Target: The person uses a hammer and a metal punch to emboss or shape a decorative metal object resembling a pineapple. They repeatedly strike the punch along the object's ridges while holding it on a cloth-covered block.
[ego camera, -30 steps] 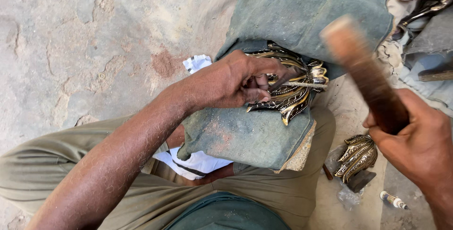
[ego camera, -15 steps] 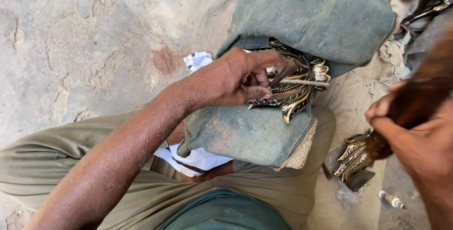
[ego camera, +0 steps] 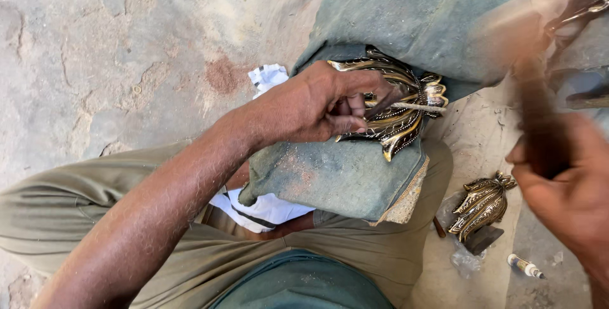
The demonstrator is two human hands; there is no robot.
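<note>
My right hand point(ego camera: 564, 188) is a blur at the frame's right edge, closed round a dark handle point(ego camera: 539, 118) whose upper end smears into a pale streak; I cannot make out the head. My left hand point(ego camera: 317, 103) covers much of the ornament point(ego camera: 399, 115), so its left part is hidden.

The ornament is brass-coloured metal, cut into curved, leaf-like ribs with dark grooves. It lies on a folded grey-green cloth point(ego camera: 355, 176) over my knee. My left fingers curl shut, pinning a thin punch point(ego camera: 412, 106) flat across it.

The ground point(ego camera: 127, 49) is rough, cracked, sandy stone. A second ornament point(ego camera: 482, 204) lies beside my leg, a small tube point(ego camera: 523, 266) near it.
</note>
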